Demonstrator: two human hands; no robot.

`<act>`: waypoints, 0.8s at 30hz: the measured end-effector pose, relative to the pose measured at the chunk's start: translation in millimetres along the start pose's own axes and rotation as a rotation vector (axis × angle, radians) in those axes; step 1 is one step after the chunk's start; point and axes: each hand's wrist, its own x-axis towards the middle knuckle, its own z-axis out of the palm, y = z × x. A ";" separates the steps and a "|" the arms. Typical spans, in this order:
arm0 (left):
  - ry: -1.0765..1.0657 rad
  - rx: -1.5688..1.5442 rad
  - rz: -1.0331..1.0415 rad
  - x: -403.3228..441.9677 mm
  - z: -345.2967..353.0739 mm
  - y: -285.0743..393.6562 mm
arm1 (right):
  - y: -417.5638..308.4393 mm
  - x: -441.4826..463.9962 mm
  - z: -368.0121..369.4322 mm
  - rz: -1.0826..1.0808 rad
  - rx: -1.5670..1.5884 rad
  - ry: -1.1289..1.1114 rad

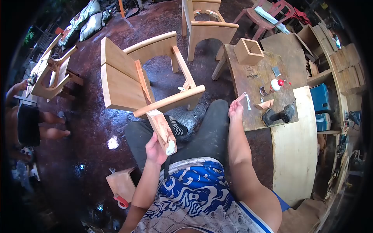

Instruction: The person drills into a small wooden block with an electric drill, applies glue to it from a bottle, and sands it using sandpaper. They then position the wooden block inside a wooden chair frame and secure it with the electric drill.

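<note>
My left hand [156,149] is closed around a wooden block [160,126] above my lap; white glue [170,147] coats its near end. My right hand [235,109] pinches a thin wooden stick [241,97] at the low table's left edge. A white glue smear [248,101] lies beside the stick's tip. In front of me, a wooden chair frame [122,83] rests on the floor, one rail close to the block's far end. On the table [237,70] are a glue bottle [271,87] with a red-and-white cap, a small wood wedge [265,104] and a cordless drill [279,114].
A square wooden box [248,51] stands on the table. Another wooden chair [210,27] is behind, near a pink plastic chair [266,17]. At left, another person [29,124] is beside a chair frame [52,73]. A wooden box [121,184] and red tape dispenser [121,201] sit low left.
</note>
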 end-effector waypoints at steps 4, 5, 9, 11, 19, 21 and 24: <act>0.061 0.148 0.021 9.2 -0.5 8.2 | 2.7 -38.4 -23.8 0.124 -0.073 -0.094; 0.012 0.129 0.018 11.2 0.0 13.4 | 7.2 -60.7 -24.6 0.083 -0.162 -0.074; 0.032 0.185 0.065 15.3 9.1 26.8 | 46.8 -136.5 -20.3 -0.341 -0.692 -0.269; 0.039 0.247 0.058 12.5 10.0 30.2 | 72.6 -159.9 -10.2 -0.896 -0.969 -0.503; 0.030 0.312 0.269 -34.0 4.9 16.4 | 124.3 -202.8 86.3 -1.472 -1.524 -1.139; -0.007 0.296 0.254 -39.4 5.4 17.7 | 129.7 -197.4 94.0 -1.469 -1.703 -1.185; 0.006 0.290 0.302 -41.3 10.3 19.4 | 131.5 -187.7 98.1 -1.376 -1.988 -1.237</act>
